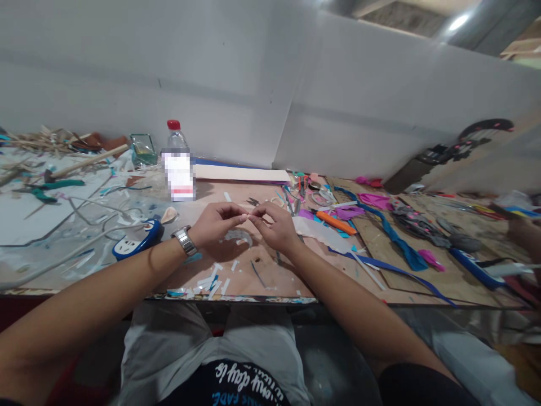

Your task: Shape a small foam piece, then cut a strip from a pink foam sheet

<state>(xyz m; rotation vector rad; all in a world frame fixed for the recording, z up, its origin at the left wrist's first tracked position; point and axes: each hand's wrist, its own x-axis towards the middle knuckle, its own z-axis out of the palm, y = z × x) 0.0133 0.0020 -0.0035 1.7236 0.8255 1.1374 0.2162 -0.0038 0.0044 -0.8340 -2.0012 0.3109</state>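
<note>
Over the middle of the workbench (pixel 296 282), my left hand (pixel 217 224) and my right hand (pixel 274 225) meet fingertip to fingertip. Both are closed in a pinch; whatever lies between the fingertips is too small to make out. A metal watch (pixel 185 241) circles my left wrist. Beneath my left hand sits a clear curved piece (pixel 240 238), perhaps a tape roll. White paper strips (pixel 215 280) are scattered nearer the bench edge. Beside my right hand lie a white sheet (pixel 323 234) and an orange cutter (pixel 336 223).
A blue-and-white power strip (pixel 137 239) and cables lie left, with green-handled pliers (pixel 63 184) beyond. A red-capped bottle (pixel 174 135) stands near the wall. Blue fabric (pixel 395 234) and a dark stand (pixel 416 169) are right. Another person's hand (pixel 522 231) shows at far right.
</note>
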